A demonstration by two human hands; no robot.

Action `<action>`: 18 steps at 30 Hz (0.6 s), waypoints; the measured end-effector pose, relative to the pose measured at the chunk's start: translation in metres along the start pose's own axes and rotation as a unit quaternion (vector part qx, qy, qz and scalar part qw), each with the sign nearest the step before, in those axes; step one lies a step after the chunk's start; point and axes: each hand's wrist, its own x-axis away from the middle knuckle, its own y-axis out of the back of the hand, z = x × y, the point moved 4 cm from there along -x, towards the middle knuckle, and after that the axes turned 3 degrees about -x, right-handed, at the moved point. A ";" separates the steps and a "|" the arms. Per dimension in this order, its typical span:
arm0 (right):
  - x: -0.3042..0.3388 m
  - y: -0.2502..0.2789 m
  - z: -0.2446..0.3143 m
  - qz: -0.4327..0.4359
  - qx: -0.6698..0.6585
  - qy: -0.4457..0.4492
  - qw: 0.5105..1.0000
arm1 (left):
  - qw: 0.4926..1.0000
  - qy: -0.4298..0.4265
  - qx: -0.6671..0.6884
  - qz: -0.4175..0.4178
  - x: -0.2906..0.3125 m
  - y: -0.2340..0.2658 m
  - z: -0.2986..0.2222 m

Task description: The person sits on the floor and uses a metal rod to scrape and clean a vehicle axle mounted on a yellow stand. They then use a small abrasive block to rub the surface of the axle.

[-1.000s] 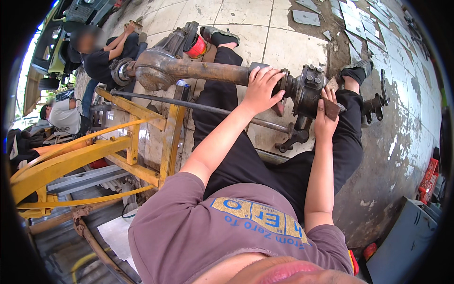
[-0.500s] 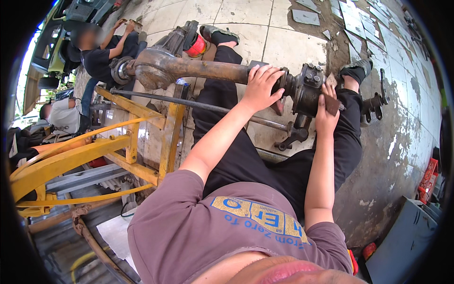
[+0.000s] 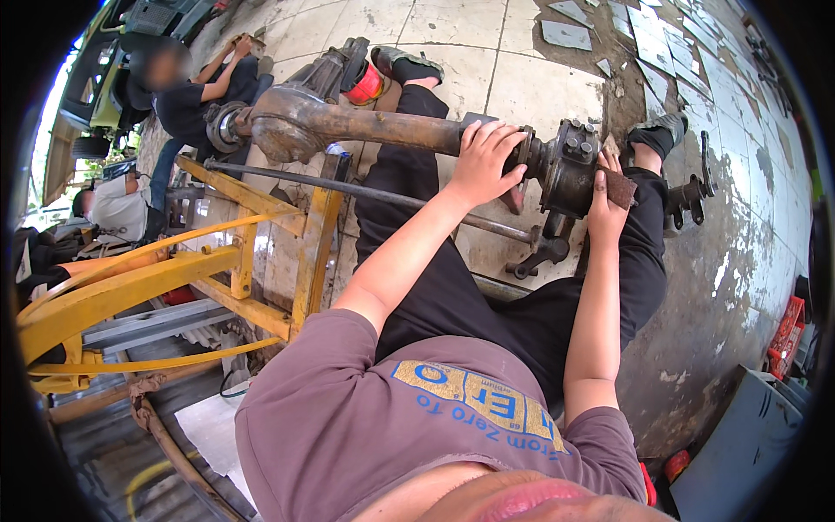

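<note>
A rusty brown axle housing (image 3: 383, 128) lies across in front of me above my spread legs. My left hand (image 3: 487, 163) is wrapped over its right part, beside the flange, with the thumb held apart from the fingers. At the right end sits a dark, greasy steering knuckle (image 3: 570, 170) with bolts on top. My right hand (image 3: 606, 204) lies against the knuckle's right side, its fingers closed on a brown piece of sandpaper (image 3: 620, 188). The fingertips are partly hidden behind the sandpaper. Below the housing runs a long steel tie rod (image 3: 391, 197).
A yellow metal frame (image 3: 200, 265) stands at the left. Another person (image 3: 187, 96) sits at the far left end of the axle; a second person (image 3: 117, 211) is lower left. A red can (image 3: 365, 85) stands behind the housing. Broken tiles (image 3: 565, 35) lie far right, and a red crate (image 3: 786, 337) at the right edge.
My right hand has shifted slightly to the right and turned, so the sandpaper shows more of its face. My left hand stays in place on the axle housing.
</note>
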 end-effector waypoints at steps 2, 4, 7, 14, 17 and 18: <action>0.011 -0.006 0.004 -0.009 0.005 0.028 1.000 | 1.000 0.001 -0.008 0.009 0.001 0.001 0.000; 0.029 -0.007 0.011 -0.006 0.048 0.064 0.997 | 1.000 0.002 -0.009 0.015 0.001 0.002 0.000; 0.017 -0.010 0.004 -0.014 -0.100 0.029 0.994 | 1.000 0.004 -0.002 0.016 0.002 0.000 0.000; 0.018 -0.009 0.001 -0.024 0.014 0.056 0.998 | 1.000 0.001 -0.006 0.009 0.001 0.001 0.000; -0.001 -0.001 -0.002 -0.009 0.016 0.036 0.999 | 1.000 0.000 -0.002 0.006 -0.001 -0.001 -0.001; -0.001 0.001 -0.004 -0.015 -0.004 0.019 1.000 | 1.000 0.001 0.002 0.009 -0.001 -0.001 -0.001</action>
